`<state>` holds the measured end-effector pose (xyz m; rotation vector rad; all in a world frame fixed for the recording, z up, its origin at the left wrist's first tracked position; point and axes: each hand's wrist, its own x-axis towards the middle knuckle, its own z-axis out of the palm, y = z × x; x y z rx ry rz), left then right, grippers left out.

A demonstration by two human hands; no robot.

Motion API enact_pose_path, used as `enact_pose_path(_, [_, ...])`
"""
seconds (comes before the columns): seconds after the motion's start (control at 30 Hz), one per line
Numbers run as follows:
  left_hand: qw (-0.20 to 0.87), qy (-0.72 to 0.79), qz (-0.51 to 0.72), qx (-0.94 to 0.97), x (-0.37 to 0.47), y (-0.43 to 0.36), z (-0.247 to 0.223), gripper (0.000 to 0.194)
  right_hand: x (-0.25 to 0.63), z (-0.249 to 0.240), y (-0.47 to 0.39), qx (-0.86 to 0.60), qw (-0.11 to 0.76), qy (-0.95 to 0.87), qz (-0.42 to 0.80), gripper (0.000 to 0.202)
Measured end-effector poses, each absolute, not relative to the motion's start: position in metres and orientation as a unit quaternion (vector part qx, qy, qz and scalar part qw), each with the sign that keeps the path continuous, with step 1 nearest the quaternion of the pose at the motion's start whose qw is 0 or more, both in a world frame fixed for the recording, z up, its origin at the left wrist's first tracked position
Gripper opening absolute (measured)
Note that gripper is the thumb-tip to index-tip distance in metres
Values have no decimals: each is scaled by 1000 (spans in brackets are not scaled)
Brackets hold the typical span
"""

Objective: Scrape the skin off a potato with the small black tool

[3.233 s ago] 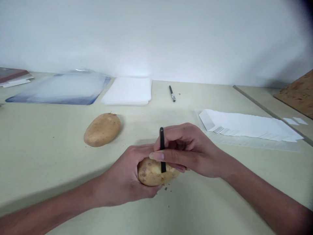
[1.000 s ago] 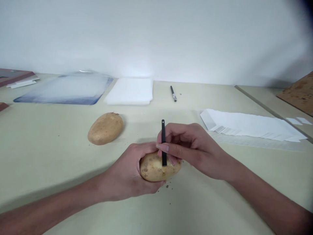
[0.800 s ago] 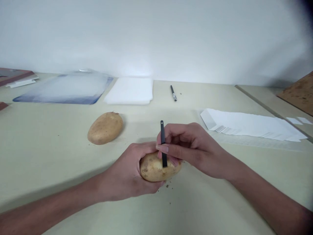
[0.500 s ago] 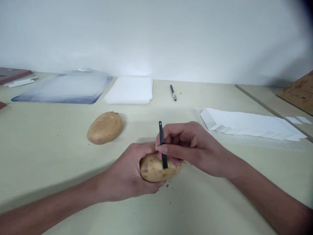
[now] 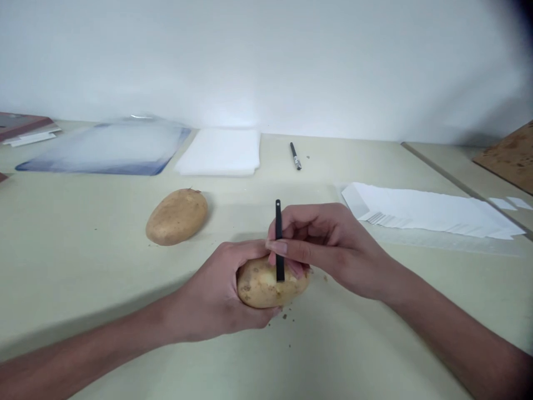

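Observation:
My left hand (image 5: 220, 294) is wrapped round the left side of a potato (image 5: 258, 294), thumb on its far side and fingers on its near side. A pale patch shows on the potato's upper face. Between thumb and fingertips, my right hand (image 5: 325, 250) pinches a thin flat black strip-like tool (image 5: 280, 266) with a small hole in its top end. The tool stands nearly upright, its square lower end at the pale patch. Some right fingers rest behind it at the potato. A second potato (image 5: 177, 216) lies on the table to the left.
Small dark crumbs lie below the held potato. At the back are a blue-edged clear sleeve (image 5: 104, 150), a stack of white sheets (image 5: 219, 153) and a black pen (image 5: 295, 155). White paper strips (image 5: 425, 208) fan out at right, near a brown board (image 5: 510, 161).
My right hand has raised the black tool slightly and turned it from a slant to nearly upright. My left hand still holds the potato in about the same place.

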<state>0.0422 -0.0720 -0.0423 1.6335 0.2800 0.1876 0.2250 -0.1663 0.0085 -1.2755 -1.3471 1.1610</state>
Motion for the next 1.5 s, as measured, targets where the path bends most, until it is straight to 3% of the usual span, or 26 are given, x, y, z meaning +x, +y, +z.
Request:
enact_pose_path(0.33, [655, 124, 93, 739, 42, -71, -42, 45, 225, 9, -167, -524, 442, -550, 476, 24])
enact_pose_path(0.57, [670, 127, 78, 727, 42, -71, -38, 38, 225, 11, -168, -525, 429, -555, 482, 15])
enact_pose_path(0.8, [665, 122, 89, 731, 42, -72, -38, 36, 224, 9, -169, -513, 468, -533, 483, 15])
enact_pose_path(1.1, [665, 132, 85, 731, 42, -71, -38, 43, 225, 9, -169, -518, 451, -548, 478, 17])
enact_pose_path(1.5, [669, 130, 86, 727, 43, -73, -39, 34, 225, 7, -170, -509, 468, -542, 478, 15])
